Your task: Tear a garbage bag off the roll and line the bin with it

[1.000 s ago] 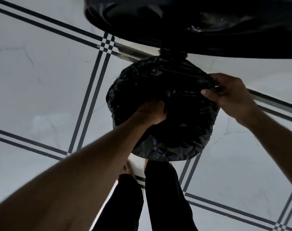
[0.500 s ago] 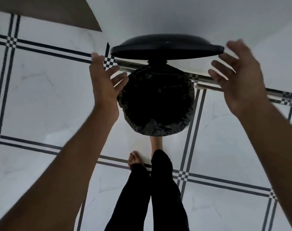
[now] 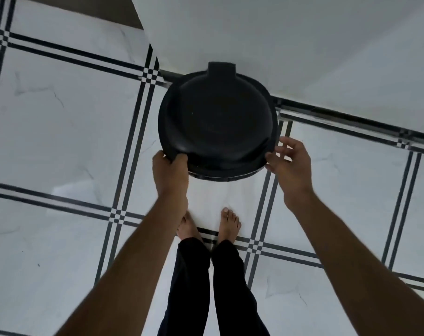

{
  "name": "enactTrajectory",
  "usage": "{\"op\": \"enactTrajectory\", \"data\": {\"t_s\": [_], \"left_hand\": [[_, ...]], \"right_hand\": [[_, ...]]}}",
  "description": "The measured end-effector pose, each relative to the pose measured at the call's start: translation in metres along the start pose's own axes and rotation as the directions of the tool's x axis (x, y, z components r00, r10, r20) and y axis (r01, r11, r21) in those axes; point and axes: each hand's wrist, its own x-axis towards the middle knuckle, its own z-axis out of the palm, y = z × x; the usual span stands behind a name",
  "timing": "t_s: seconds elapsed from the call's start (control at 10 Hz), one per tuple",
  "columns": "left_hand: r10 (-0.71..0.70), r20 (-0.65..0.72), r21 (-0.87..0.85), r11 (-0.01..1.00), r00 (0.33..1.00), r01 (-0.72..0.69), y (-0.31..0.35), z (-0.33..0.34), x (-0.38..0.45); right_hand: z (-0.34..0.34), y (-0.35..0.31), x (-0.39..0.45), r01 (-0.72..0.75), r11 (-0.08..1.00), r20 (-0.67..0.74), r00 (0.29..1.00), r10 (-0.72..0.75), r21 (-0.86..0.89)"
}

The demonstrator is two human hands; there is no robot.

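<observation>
The round black bin (image 3: 218, 122) stands on the floor against a white wall (image 3: 303, 40), its domed lid (image 3: 215, 112) down. A thin glossy strip shows under the rim. The left hand (image 3: 170, 175) pinches the lid's near edge; the right hand (image 3: 289, 163) touches the rim, fingers spread. The floor (image 3: 60, 129) is pale marble tile with dark double lines.

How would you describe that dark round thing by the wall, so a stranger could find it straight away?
Find where the white wall meets the pale striped floor tiles. There stands a round black bin, its domed lid down, just ahead of two bare feet. The left hand grips its near rim and the right hand touches it; nothing else there is round and black.
</observation>
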Motion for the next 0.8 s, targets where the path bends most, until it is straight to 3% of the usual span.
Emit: {"op": "enactTrajectory", "data": {"t_s": [0.1,0.2,0.3,0.5,0.6,0.7,0.8], "left_hand": [[-0.109,-0.022,0.086,0.990,0.994,0.111,-0.033,0.012,0.017],[-0.184,0.013,0.000,0.983,0.983,0.184,-0.054,0.022,0.031],[-0.221,0.039,-0.083,0.971,0.974,0.224,-0.060,0.029,0.042],[-0.182,-0.009,-0.081,0.980,0.983,0.180,-0.054,0.015,0.056],[-0.201,0.067,0.001,0.980,0.977,0.201,-0.049,0.003,0.063],[-0.177,0.091,0.193,0.969,0.980,0.157,-0.044,-0.013,0.053],[0.104,0.037,0.421,0.900,0.994,-0.110,-0.027,-0.037,0.024]], "right_hand": [[0.009,0.033,0.015,-0.076,0.997,-0.010,0.997,0.076,-0.023],[0.016,0.049,0.028,-0.103,0.985,-0.005,0.995,0.103,-0.139],[0.020,0.055,0.036,-0.143,0.983,-0.002,0.990,0.144,-0.116],[0.033,0.060,0.024,-0.201,0.979,0.059,0.977,0.203,-0.035],[0.038,0.057,0.017,-0.236,0.972,0.051,0.970,0.236,-0.002],[0.031,0.047,0.005,-0.209,0.970,-0.004,0.978,0.210,-0.123],[0.017,0.017,-0.022,-0.057,0.945,0.001,0.998,0.061,-0.322]]}}
